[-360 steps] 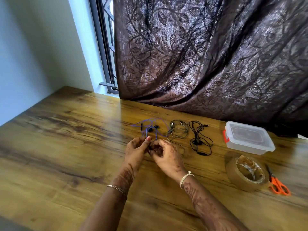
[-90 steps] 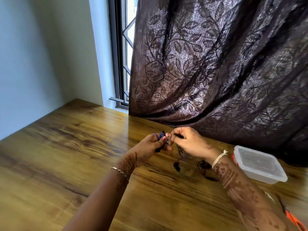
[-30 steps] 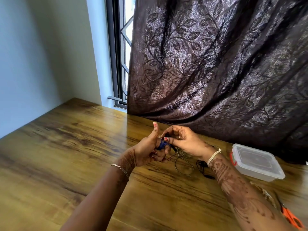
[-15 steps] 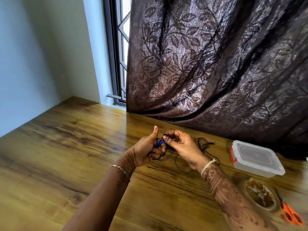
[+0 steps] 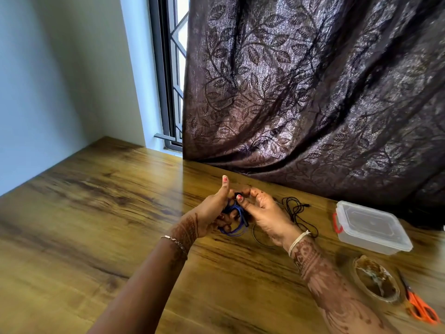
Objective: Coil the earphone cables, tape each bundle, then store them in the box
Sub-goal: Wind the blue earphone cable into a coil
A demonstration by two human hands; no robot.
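A person's two bare hands meet above a wooden table [image 5: 96, 213], seen from a head camera looking down. The left hand [image 5: 212, 213] has its fingers curled round a small coil of blue earphone cable [image 5: 232, 221], with the thumb sticking straight up. The right hand [image 5: 262, 213], just beside it, pinches a small dark part at the top of the coil between thumb and fingertips. Whether that part is an earbud or the plug is too small to tell.

To the right of the hands, a loose black earphone cable [image 5: 296, 208] lies on the table. A thin grey cable loop [image 5: 258, 237] shows partly under the right wrist. Further right sits a clear plastic box [image 5: 370, 227] with its lid on. Nearer the camera lie a roll of brown tape [image 5: 376, 279] and orange scissors [image 5: 420, 307]. A dark leaf-patterned curtain [image 5: 313, 92] hangs behind the table.

The step in hand looks like finishing the first coil, the blue one. No tape is on it yet. The next move likely calls for one hand to hold the loops tight so they do not spring apart while the other reaches right for the tape.
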